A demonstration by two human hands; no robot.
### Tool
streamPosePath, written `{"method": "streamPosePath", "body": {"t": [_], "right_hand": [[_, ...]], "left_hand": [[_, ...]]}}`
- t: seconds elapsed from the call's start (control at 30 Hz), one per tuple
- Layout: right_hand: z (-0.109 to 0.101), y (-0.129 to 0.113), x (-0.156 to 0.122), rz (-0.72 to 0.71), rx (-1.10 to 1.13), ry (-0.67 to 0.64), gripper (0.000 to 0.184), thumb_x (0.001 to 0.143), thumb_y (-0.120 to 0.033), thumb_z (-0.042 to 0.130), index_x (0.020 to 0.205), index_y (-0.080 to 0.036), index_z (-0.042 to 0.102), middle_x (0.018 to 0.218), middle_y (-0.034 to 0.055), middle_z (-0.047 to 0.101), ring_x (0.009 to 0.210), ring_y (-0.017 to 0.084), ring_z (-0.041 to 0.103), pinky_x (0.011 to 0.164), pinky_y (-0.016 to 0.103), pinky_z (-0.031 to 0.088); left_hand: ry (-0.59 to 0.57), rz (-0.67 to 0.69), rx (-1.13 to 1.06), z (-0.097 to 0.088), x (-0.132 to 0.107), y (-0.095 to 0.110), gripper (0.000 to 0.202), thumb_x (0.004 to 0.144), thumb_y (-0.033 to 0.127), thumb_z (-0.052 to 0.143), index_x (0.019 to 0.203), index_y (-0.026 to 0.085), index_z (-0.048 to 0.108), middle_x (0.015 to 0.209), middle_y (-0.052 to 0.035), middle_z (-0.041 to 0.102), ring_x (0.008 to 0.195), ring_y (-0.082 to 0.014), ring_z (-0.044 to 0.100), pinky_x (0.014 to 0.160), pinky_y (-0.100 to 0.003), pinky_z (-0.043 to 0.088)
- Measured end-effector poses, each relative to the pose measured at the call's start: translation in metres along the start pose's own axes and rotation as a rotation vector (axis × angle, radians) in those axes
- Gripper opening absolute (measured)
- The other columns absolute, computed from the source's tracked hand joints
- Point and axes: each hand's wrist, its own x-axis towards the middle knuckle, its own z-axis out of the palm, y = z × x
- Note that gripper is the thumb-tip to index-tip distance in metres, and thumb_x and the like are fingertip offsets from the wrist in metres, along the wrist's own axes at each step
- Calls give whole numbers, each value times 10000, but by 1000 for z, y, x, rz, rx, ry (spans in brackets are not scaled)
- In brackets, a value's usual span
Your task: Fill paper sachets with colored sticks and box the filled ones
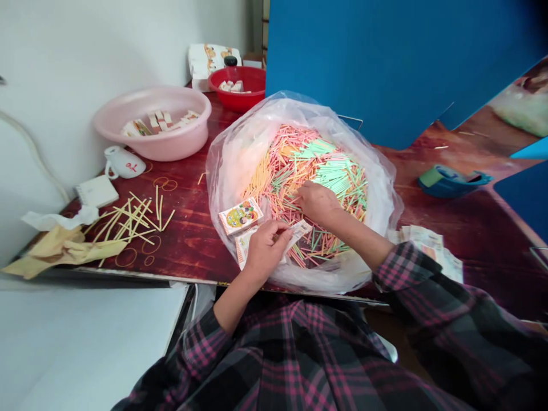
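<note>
A clear plastic bag [240, 148] lies open on the dark red table [188, 228], full of thin coloured sticks [308, 165] in pink, green, orange and yellow. My right hand [315, 202] rests palm down on the sticks, fingers curled into the pile. My left hand [265, 245] is closed on a small flat paper packet [298, 231] at the bag's near edge. A printed packet [240, 216] with a cartoon picture lies inside the bag just left of that hand. Another packet [242, 246] lies partly under my left hand.
A pink basin [154, 123] and a red bowl [238, 85] hold packets at the back left. A white cup [122, 162], loose yellow sticks [132, 220] and crumpled paper [60, 245] lie left. A teal tape dispenser [449, 180] and flat packets [428, 245] sit right.
</note>
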Motion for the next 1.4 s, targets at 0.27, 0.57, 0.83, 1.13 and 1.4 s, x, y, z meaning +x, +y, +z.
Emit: {"method": "streamPosePath", "body": {"t": [0.27,0.57,0.83,1.13,1.4], "right_hand": [[6,15,-20,35,108,150,349,1040,-288,412,980,-169,734,922,141,754,936,284,638,826,361,391],[31,20,-62,60,822,444,336,1044,-385,427,988,-208,707,985,83,768,903,221,685,859,343,498],[53,24,-89,91,1002,438,274,982,-443,540,989,-234,717,1030,88,784,1023,254,694,994,451,515],[-2,-6,-88,228,1838,567,256,965,-525,553,993,-273,592,994,42,767,1018,228,745,909,422,581],[8,-32,-91,274,1744,715,262,1000,-540,480,1057,-295,553,1025,39,766,1021,219,743,868,406,590]], "left_hand": [[10,-188,-309,3,10,3,182,841,382,733,802,205,751,783,-4,711,762,-152,629,785,-299,499],[69,-172,-442,9,10,2,130,804,342,786,836,217,767,957,-25,743,935,-171,674,947,-342,518],[45,36,-204,10,6,1,131,891,355,725,841,235,728,1061,-44,740,1060,-209,674,1039,-413,492],[53,74,-142,19,4,4,136,913,345,715,843,229,715,1097,-42,709,1113,-209,651,1056,-424,482],[108,-4,-306,30,1,2,119,906,331,724,860,222,719,1114,-46,689,1118,-201,647,1060,-401,491]]}}
